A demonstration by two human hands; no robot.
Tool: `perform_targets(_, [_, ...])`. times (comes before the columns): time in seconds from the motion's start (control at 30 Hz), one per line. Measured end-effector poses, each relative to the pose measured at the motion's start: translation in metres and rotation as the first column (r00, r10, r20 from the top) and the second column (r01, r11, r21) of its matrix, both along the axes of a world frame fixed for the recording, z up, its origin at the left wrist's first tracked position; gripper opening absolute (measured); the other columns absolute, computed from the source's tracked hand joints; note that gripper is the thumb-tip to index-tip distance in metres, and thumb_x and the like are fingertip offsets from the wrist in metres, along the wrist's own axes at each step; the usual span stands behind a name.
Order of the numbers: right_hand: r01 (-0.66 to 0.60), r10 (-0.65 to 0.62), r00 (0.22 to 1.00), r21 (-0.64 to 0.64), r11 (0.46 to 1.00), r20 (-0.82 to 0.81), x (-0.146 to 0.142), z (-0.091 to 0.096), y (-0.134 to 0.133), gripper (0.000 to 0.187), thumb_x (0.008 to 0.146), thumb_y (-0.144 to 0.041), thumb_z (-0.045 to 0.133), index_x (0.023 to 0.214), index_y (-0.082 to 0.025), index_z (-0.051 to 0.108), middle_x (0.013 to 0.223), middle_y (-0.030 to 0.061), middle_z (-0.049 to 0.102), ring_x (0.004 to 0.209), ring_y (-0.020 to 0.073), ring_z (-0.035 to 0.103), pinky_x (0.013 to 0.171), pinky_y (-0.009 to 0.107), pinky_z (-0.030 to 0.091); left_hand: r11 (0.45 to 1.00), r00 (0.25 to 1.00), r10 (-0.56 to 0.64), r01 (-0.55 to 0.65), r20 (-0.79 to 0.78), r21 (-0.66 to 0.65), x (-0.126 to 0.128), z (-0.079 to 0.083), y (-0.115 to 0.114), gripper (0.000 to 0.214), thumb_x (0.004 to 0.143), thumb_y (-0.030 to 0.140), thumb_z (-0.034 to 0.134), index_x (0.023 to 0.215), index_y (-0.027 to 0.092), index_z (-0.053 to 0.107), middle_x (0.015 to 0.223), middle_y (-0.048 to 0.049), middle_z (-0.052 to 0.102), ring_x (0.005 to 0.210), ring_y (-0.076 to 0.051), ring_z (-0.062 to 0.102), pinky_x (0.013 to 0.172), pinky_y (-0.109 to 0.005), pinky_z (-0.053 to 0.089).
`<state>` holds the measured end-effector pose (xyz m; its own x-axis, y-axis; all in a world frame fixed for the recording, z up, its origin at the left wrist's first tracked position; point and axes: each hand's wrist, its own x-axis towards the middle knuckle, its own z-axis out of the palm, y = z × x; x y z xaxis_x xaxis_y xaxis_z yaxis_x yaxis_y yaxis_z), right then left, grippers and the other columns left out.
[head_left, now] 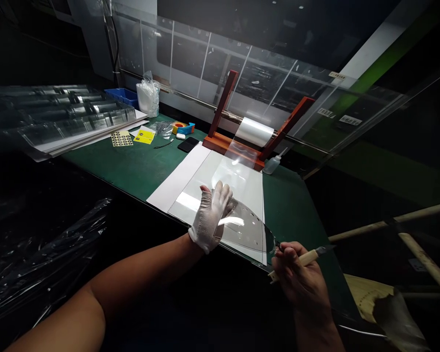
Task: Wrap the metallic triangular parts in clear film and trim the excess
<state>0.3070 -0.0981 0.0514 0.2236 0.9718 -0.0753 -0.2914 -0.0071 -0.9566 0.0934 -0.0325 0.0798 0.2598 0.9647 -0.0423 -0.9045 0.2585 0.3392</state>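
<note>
My L grip [209, 217], in a white cotton glove, is open, fingers spread & pressing down on a clear plastic film [244, 230] w/ a curved edge & small round holes. The film lies on a white sheet [179, 183] near the front edge of the green bench [139, 171]. My bare R grip [302, 274] is clenched round a craft knife [308, 259] w/ a wooden handle, blade pointing away to the right. The film's narrow end reaches my R fingers, but can't tell if they're pinching it. Part of the film is hidden under the glove, & glare makes its outline hard to read. Behind it, a roll of clear film [254, 132] sits on a red wooden stand [220, 144], w/ a squeeze bottle [272, 164] just beside.
</note>
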Motion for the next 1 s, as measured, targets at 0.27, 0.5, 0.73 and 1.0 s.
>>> perform_targets(0.27, [0.058, -0.059, 0.998, 0.026, 0.998, 0.022, -0.007, 0.004, -0.002, 0.034, 0.063, -0.037, 0.094, 0.080, -0.019, 0.071, 0.063, -0.0003, 0.064, 0.043, 0.0025, 0.046, 0.041, 0.012, 0.040, 1.000, 0.996, -0.003, 0.005, -0.087, 0.017, 0.002, -0.002, -0.003, 0.087, 0.092, 0.075, 0.005, 0.160, 0.022, 0.020, 0.164, -0.0043, 0.030, 0.152, -0.020, 0.024, 0.112, -0.028, 0.040])
perform_targets(0.5, [0.049, -0.061, 0.992, 0.103, 0.994, 0.115, -0.007, 0.019, -0.003, 0.031, 0.066, -0.039, 0.092, 0.079, -0.020, 0.071, 0.064, 0.0003, 0.064, 0.044, 0.0044, 0.047, 0.039, 0.013, 0.037, 0.974, 0.913, 0.057, 0.038, -0.404, 0.224, -0.005, -0.013, 0.000, 0.098, 0.086, 0.086, 0.008, 0.160, 0.022, 0.018, 0.166, -0.0086, 0.023, 0.154, -0.026, 0.018, 0.124, -0.043, 0.021])
perform_targets(0.73, [-0.058, -0.057, 0.866, 0.214, 0.975, 0.496, 0.009, 0.042, -0.001, 0.024, 0.072, -0.038, 0.087, 0.076, -0.019, 0.073, 0.067, 0.0030, 0.065, 0.052, 0.0103, 0.054, 0.042, 0.019, 0.040, 0.515, 0.204, 0.598, 0.643, -0.775, 0.567, -0.017, 0.017, 0.004, 0.144, 0.043, 0.070, 0.088, 0.159, 0.018, 0.021, 0.162, -0.0214, 0.027, 0.152, -0.043, 0.011, 0.121, -0.062, 0.011])
perform_targets(1.0, [-0.326, 0.082, 0.650, 0.179, 0.928, 0.756, -0.005, 0.078, -0.014, 0.011, 0.080, -0.032, 0.081, 0.078, -0.023, 0.076, 0.074, 0.0016, 0.071, 0.067, 0.0138, 0.065, 0.059, 0.021, 0.050, 0.383, 0.082, 0.569, 0.854, -0.818, 0.352, 0.003, 0.015, 0.007, 0.127, 0.046, 0.033, 0.093, 0.155, 0.018, 0.030, 0.153, -0.0215, 0.040, 0.138, -0.041, 0.042, 0.108, -0.052, 0.044])
